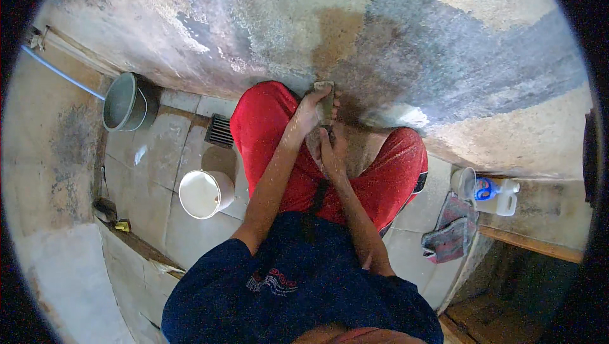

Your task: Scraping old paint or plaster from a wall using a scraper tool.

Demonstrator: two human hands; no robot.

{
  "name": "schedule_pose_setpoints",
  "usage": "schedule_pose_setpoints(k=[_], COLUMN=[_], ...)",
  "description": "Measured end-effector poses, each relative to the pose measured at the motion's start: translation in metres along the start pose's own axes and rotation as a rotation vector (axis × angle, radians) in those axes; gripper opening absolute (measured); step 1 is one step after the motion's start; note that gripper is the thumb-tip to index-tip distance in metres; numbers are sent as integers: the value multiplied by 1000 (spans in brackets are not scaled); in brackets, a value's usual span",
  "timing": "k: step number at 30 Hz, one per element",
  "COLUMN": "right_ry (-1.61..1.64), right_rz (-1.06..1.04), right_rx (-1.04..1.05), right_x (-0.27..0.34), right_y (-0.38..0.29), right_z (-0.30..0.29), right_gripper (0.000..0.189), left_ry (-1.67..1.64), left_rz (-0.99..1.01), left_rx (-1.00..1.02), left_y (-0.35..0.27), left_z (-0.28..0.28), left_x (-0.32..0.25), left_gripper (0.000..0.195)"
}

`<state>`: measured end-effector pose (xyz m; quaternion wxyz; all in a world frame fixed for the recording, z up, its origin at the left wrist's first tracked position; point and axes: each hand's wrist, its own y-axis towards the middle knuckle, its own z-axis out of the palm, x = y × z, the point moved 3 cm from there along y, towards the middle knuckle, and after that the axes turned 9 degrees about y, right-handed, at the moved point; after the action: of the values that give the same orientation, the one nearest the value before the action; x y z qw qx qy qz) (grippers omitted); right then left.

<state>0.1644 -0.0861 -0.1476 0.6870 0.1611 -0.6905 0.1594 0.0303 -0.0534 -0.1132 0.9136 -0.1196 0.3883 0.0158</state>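
My left hand [311, 108] grips the upper part of a flat, narrow, dusty hand tool [326, 106], possibly a scraper. Its thumb lies across the top end and its fingertips show along the far side. Just below, my right hand [334, 151] is closed around the tool's dark lower end, probably a handle. Both hands are between my knees, close to the foot of a wall [404, 49] with patchy, peeling paint and bare plaster. A damp-looking brown patch marks the wall above the tool. Pale dust coats my left wrist and forearm.
A white bucket [200, 194] and a floor drain grate [220, 131] are at my left. Farther left stands a dark bucket [119, 101] with a blue hose [62, 70] above it. On my right are a rag [449, 232], a clear tub [464, 181] and a plastic jug [505, 196].
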Motion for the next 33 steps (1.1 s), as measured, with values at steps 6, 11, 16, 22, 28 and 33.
schedule_pose_setpoints(k=[6,11,16,22,28,33], right_ry=[-77,-370,-262,60,-87,-141], right_rz=[-77,-239,-164,-181,184,-25], right_rx=[-109,-198,-217,-257,-19,-178], right_x=[-4,-5,-16,-9,27,27], right_y=[12,17,29,41,35,40], right_z=[27,32,33,66,53,59], right_gripper=[35,39,37,32,39,36], left_ry=[50,69,15,184,300,261], left_rz=[-85,-8,79,91,-9,63], left_rx=[-147,-315,-207,-295,-219,-226], left_y=[-7,-5,5,5,1,-1], left_z=[-7,1,3,-5,-7,-7], left_x=[3,-1,-10,-21,-32,-24], left_gripper=[25,30,27,25,24,28])
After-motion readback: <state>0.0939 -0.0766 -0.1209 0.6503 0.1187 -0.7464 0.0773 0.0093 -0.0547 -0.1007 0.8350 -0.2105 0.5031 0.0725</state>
